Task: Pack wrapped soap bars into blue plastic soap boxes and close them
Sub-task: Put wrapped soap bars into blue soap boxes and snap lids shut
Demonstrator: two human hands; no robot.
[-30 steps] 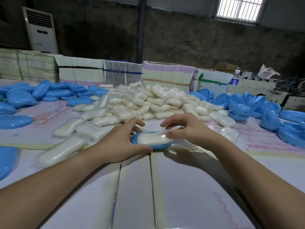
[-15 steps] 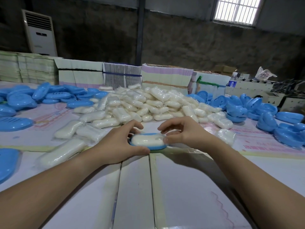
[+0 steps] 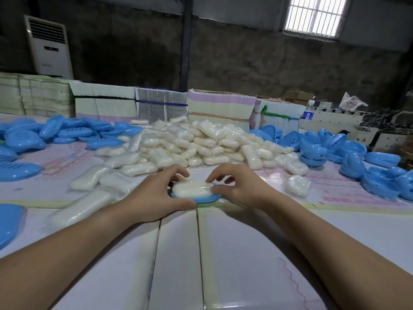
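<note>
The counter (image 3: pixel 234 253) carries a big heap of wrapped soap bars (image 3: pixel 196 142) just beyond the hands, with loose blue box halves (image 3: pixel 348 157) off to either side of them. Between the hands sits one blue box base (image 3: pixel 206 199) with a wrapped soap bar (image 3: pixel 192 189) lying in it, no lid on yet. The left hand (image 3: pixel 154 193) curls round the base's near end and the right hand (image 3: pixel 239 186) pinches the bar's far end with curled fingertips; judging by this, press the bar flat and tuck the wrapper inside the rim before fetching a lid
</note>
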